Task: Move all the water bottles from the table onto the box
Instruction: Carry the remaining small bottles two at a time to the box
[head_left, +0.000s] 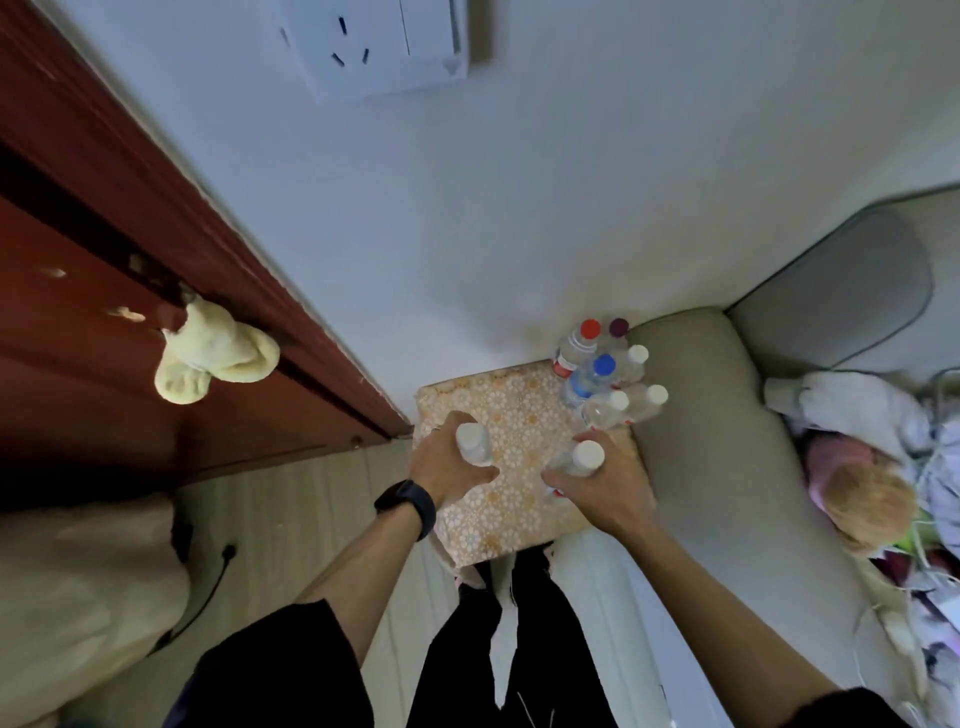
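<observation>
A small surface covered in orange floral cloth (519, 415) stands against the white wall. My left hand (447, 467) grips a clear white-capped bottle (474, 442) upright over its left part. My right hand (602, 493) grips another white-capped bottle (582, 460) over its right part. At the far right corner several more bottles cluster: one with a red cap (576, 345), one with a dark purple cap (618, 328), one with a blue cap (589, 379), and white-capped ones (641, 402). I cannot tell whether this surface is the table or the box.
A beige sofa arm (701, 415) borders the cloth-covered surface on the right, with clothes and a pink soft item (857, 478) on the seat. A dark red door (104, 312) with a yellow cloth (213, 353) on its handle is at left. My black trousers (519, 649) are below.
</observation>
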